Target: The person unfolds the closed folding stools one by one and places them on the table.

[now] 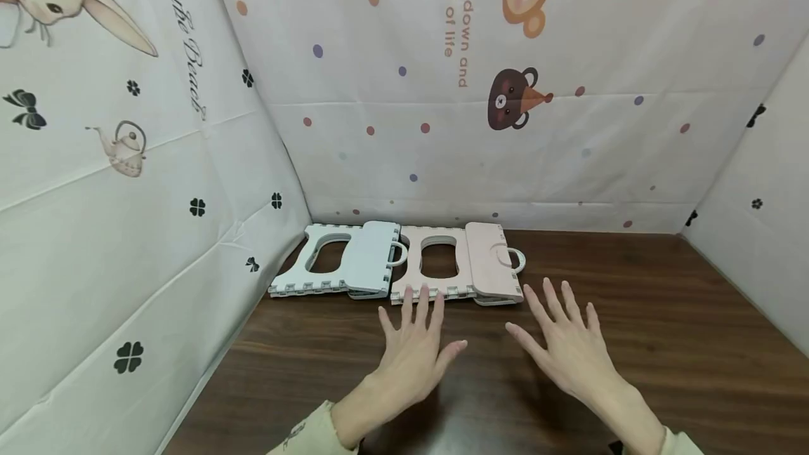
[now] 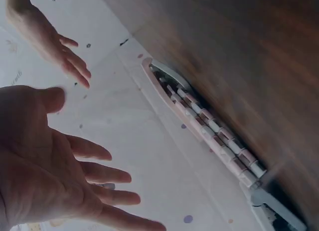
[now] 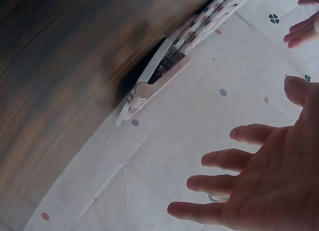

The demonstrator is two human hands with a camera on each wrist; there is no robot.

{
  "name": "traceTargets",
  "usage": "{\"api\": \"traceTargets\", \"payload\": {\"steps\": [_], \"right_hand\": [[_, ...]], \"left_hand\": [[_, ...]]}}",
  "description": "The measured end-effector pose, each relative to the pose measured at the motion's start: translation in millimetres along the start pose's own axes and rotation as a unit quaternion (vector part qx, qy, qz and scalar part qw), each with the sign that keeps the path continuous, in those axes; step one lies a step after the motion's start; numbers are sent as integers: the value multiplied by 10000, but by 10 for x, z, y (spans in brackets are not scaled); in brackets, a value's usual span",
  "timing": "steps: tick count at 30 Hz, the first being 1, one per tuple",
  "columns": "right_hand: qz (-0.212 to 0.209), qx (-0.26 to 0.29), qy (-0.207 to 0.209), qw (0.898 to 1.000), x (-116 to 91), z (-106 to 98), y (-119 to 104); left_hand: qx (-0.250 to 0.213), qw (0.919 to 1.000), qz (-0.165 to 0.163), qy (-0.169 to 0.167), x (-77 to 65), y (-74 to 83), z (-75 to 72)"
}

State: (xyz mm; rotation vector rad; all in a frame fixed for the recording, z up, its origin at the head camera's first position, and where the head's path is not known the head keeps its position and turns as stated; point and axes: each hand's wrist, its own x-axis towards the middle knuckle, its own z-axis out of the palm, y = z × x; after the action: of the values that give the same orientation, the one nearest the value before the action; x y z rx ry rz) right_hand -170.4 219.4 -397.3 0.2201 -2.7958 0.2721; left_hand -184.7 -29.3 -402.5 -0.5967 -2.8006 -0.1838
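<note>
Two folded plastic step stools lie flat side by side at the back of the table. The pale blue stool is on the left; the pink stool, with a loop handle on its right side, adjoins it. My left hand hovers palm down with fingers spread, nearest the pink stool's front edge, holding nothing. To the right of that stool, my right hand is also spread above the table and empty. Both wrist views show the pink stool edge-on, apart from the hands.
The dark wooden table is walled by printed white cloth at the left, back and right. The blue stool stands close to the left cloth wall, and both stools are near the back one.
</note>
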Motion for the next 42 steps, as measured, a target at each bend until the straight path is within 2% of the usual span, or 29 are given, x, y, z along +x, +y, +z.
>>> {"api": "traceTargets", "payload": {"steps": [5, 9, 12, 14, 17, 20, 26, 30, 35, 42], "right_hand": [[70, 32, -44, 10000, 5, -13, 33], [96, 17, -81, 9999, 8, -30, 45], [86, -45, -84, 9999, 21, -46, 48], [72, -99, -88, 9999, 35, -59, 50], [51, -132, -79, 9999, 54, -76, 53], [52, -134, -91, 9999, 65, -91, 52], [76, -125, -144, 9998, 68, -99, 56], [87, -131, -175, 9997, 51, -95, 57], [115, -141, -219, 9996, 46, -119, 64], [161, -159, -193, 9996, 57, -157, 70]], "left_hand": [[858, 9949, 419, 321, 226, -6, 28], [1260, 9892, 718, 202, 548, -20, 106], [1329, 9875, 823, -225, 841, -49, 199], [1204, 9881, 765, -572, 1037, -74, 279], [857, 9883, 589, -1113, 1275, -110, 404], [435, 9874, 420, -1466, 1426, -148, 490], [35, 9845, 309, -1726, 1587, -213, 601], [-140, 9825, 287, -1833, 1621, -238, 643], [-397, 9834, 379, -1730, 1623, -245, 659], [-337, 9866, 520, -1506, 1605, -237, 652]]}}
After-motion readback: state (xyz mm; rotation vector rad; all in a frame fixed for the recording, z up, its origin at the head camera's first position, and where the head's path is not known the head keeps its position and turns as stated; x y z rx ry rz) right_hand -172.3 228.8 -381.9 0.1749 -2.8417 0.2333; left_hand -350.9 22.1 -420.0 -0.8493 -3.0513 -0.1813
